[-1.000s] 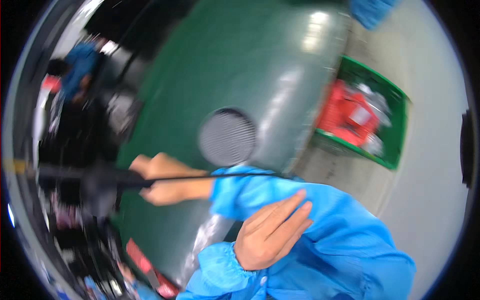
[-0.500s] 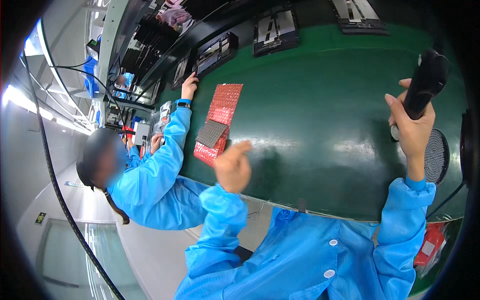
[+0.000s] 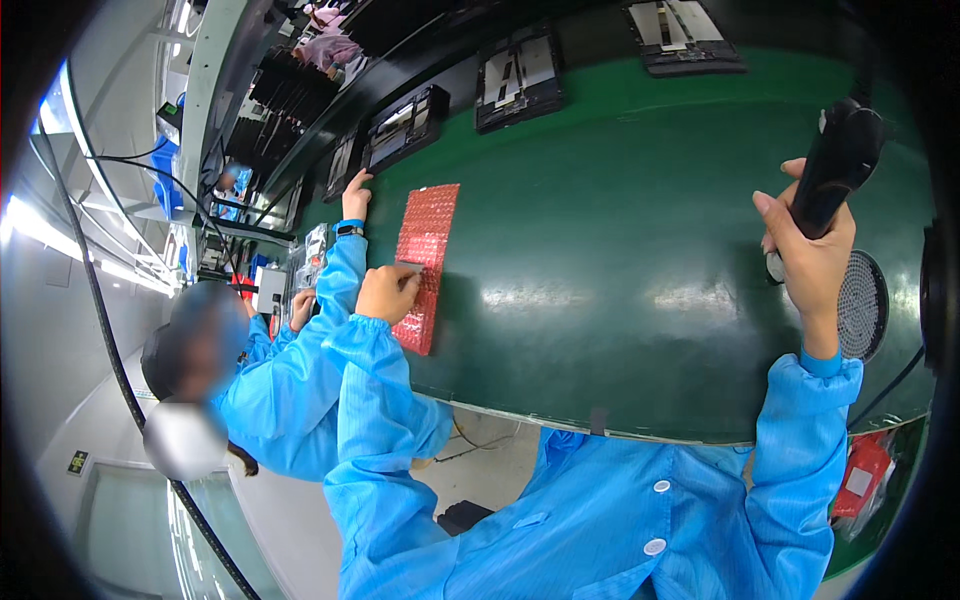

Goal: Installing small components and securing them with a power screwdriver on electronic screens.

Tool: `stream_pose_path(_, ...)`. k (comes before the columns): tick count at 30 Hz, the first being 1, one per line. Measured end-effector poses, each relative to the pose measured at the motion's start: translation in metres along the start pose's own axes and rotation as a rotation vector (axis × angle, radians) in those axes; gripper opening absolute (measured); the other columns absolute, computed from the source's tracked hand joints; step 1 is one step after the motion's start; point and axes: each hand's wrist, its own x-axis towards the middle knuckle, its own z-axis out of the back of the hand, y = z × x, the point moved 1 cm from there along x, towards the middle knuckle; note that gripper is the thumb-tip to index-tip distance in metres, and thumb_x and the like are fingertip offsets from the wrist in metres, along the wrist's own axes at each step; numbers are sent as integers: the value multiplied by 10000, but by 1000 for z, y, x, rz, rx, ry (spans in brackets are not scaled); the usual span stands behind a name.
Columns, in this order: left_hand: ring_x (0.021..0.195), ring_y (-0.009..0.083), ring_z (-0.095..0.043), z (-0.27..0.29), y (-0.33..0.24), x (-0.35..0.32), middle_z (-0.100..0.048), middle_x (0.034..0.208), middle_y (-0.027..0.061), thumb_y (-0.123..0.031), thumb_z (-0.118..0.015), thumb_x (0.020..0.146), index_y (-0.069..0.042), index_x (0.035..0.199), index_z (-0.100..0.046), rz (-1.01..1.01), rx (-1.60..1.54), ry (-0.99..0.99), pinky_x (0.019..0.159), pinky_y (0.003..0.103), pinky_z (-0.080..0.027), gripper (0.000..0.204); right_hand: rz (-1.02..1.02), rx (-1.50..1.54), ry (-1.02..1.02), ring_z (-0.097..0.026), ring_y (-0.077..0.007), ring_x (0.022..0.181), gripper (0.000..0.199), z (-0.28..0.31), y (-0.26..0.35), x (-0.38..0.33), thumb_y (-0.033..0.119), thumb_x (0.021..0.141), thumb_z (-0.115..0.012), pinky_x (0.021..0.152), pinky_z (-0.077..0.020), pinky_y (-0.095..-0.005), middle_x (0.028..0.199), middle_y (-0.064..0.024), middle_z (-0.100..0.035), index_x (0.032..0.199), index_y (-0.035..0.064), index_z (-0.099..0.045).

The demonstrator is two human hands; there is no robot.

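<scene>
Head view: green belt [image 3: 640, 230] crosses factory line.

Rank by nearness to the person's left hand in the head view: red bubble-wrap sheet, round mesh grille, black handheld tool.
1. red bubble-wrap sheet: under the left hand, touching.
2. black handheld tool: far right, in the right hand.
3. round mesh grille: right edge, just past it.

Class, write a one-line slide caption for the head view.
Left hand on a red bubble-wrap sheet; right hand grips a black handheld tool over the green belt.
</scene>
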Motion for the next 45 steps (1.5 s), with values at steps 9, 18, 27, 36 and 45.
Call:
stream_pose_path(9, 659, 197, -655, 43, -52, 4, -683, 804, 102, -134, -563, 917, 22, 995, -651, 185, -659, -379, 576, 299, -536, 196, -4, 36, -24, -498, -44, 508, 329, 15, 0, 3, -5, 760, -727, 447, -382, -196, 653, 19, -548, 1051, 11, -575)
stream_pose_path(18, 815, 156, -644, -29, -176, 4, -644, 969, 84, 19, -550, 898, 8, 1273, -458, 41, -1509, 254, 659, 285, -576, 386, 17, 76, -25, -454, -44, 619, 273, 16, 2, 7, 28, 719, -741, 544, -381, -213, 679, 40, -503, 935, 24, -575)
stream_pose_path(27, 917, 177, -635, -42, -217, 9, -618, 1038, 112, 75, -542, 851, 28, 1269, -429, 73, -1374, 469, 723, 299, -582, 435, 61, 12, -37, -433, -72, 584, 272, 22, 2, 11, 22, 695, -728, 526, -379, -240, 638, -3, -502, 917, 15, -572)
stream_pose_path(36, 720, 191, -685, -40, -233, -31, -677, 840, 110, -180, -623, 908, -5, 949, -606, 250, -1169, 770, 612, 291, -562, 181, 106, -66, -44, -495, -129, 540, 286, 29, 1, 14, 28, 683, -719, 530, -417, -262, 622, -88, -554, 930, 0, -577)
stream_pose_path(45, 1144, 353, -534, -6, -303, 31, -555, 1241, 169, 22, -710, 649, -78, 1060, -668, -1031, -278, 209, 926, 409, -459, 426, 129, -84, -30, -513, -135, 540, 265, 25, 7, 14, 32, 685, -718, 526, -425, -276, 622, -100, -559, 901, -3, -569)
